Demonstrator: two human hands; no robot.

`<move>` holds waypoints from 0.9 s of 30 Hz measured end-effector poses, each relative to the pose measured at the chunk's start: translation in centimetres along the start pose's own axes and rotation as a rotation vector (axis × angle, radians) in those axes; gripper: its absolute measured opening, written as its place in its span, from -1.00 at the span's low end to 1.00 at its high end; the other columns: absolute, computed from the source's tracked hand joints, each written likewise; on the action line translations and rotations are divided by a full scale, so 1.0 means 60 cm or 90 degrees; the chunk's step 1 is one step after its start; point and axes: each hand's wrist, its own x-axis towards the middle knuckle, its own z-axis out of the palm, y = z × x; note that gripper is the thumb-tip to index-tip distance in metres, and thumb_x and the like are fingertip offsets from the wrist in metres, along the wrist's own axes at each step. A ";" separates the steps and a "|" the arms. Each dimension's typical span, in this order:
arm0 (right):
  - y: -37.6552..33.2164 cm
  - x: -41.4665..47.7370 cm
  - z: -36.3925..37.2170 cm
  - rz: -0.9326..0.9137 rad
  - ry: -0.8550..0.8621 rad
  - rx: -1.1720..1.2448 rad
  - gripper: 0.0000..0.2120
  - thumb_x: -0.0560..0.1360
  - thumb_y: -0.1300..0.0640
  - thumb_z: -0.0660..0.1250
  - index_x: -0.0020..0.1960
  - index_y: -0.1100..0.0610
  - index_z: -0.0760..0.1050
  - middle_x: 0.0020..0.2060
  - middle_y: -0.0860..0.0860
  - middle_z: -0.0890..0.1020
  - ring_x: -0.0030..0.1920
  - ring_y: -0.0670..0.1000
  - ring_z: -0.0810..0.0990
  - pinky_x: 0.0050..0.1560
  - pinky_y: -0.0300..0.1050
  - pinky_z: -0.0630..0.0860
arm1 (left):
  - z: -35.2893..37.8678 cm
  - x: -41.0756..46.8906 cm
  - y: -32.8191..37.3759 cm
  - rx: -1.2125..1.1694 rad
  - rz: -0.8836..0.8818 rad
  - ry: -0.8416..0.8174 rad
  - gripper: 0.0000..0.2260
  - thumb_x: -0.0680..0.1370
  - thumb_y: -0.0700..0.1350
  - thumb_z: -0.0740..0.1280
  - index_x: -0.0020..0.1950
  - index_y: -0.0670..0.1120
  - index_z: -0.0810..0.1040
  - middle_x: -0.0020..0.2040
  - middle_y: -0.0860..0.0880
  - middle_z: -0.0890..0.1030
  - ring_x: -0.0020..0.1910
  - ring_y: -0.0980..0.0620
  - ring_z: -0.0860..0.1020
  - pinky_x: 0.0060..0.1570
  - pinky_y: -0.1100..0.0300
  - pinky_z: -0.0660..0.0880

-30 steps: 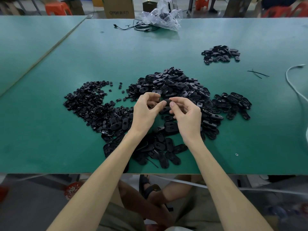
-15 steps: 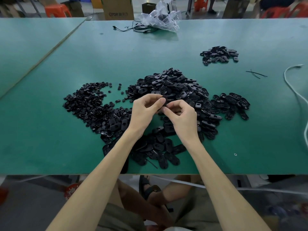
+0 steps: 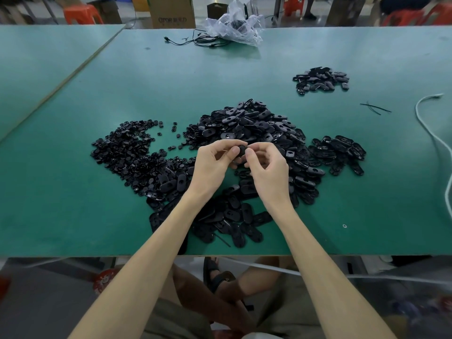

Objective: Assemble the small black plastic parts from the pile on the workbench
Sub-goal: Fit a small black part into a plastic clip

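A big pile of oval black plastic parts (image 3: 254, 126) lies mid-bench, with a spread of small round black pieces (image 3: 127, 152) to its left. Above the pile's near side, my left hand (image 3: 212, 165) and my right hand (image 3: 266, 167) meet fingertip to fingertip. Both pinch one small black part (image 3: 242, 150) between thumbs and forefingers; most of it is hidden by the fingers. More oval parts (image 3: 234, 216) lie under my wrists near the front edge.
A smaller heap of black parts (image 3: 340, 152) lies right of the pile, another (image 3: 320, 79) at the far right. A white cable (image 3: 435, 133) runs along the right side. A crumpled plastic bag (image 3: 234, 23) and black wires (image 3: 193, 40) sit at the back.
Both hands have drawn closer together, and my right hand's fingers have curled in more tightly on the part. The hands stay over the same spot of the pile.
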 end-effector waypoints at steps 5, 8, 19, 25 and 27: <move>0.001 0.000 0.000 -0.006 -0.005 0.008 -0.96 0.63 0.12 0.40 0.05 0.06 0.63 -0.14 -0.06 0.74 -0.09 -0.08 0.73 0.00 -0.11 0.67 | 0.001 0.001 -0.002 0.031 0.005 -0.010 -0.84 0.62 -0.33 0.37 0.16 -0.24 0.70 -0.05 -0.18 0.74 -0.18 0.05 0.67 -0.17 0.18 0.60; 0.001 0.000 -0.002 -0.016 -0.006 -0.003 -0.97 0.61 0.14 0.43 0.04 0.07 0.63 -0.14 -0.10 0.73 -0.08 -0.09 0.72 0.00 -0.15 0.66 | 0.002 0.001 -0.003 0.044 0.004 -0.012 -0.82 0.62 -0.34 0.37 0.17 -0.24 0.70 -0.05 -0.17 0.74 -0.17 0.04 0.68 -0.15 0.19 0.62; 0.003 0.001 -0.005 -0.001 0.023 0.016 -0.98 0.61 0.19 0.43 0.00 0.09 0.63 -0.18 -0.10 0.73 -0.16 -0.11 0.73 -0.13 -0.24 0.63 | 0.005 0.000 0.001 0.070 0.007 -0.044 -0.75 0.61 -0.40 0.35 0.26 -0.26 0.66 0.06 -0.18 0.72 -0.06 -0.10 0.71 0.05 0.15 0.64; 0.002 0.002 -0.005 -0.002 0.024 0.034 -0.94 0.60 0.21 0.44 -0.03 0.08 0.62 -0.17 -0.10 0.74 -0.17 -0.10 0.74 -0.13 -0.26 0.62 | 0.005 -0.001 0.003 0.077 0.015 -0.049 -0.74 0.60 -0.40 0.35 0.27 -0.25 0.65 0.11 -0.17 0.70 -0.04 -0.01 0.72 0.08 0.18 0.63; 0.002 0.002 -0.005 0.001 0.027 0.037 -0.95 0.60 0.22 0.44 -0.03 0.10 0.63 -0.18 -0.08 0.74 -0.17 -0.08 0.74 -0.12 -0.24 0.63 | 0.005 -0.001 0.003 0.082 0.017 -0.051 -0.74 0.61 -0.40 0.35 0.28 -0.26 0.65 0.12 -0.17 0.70 -0.03 -0.02 0.72 0.11 0.14 0.64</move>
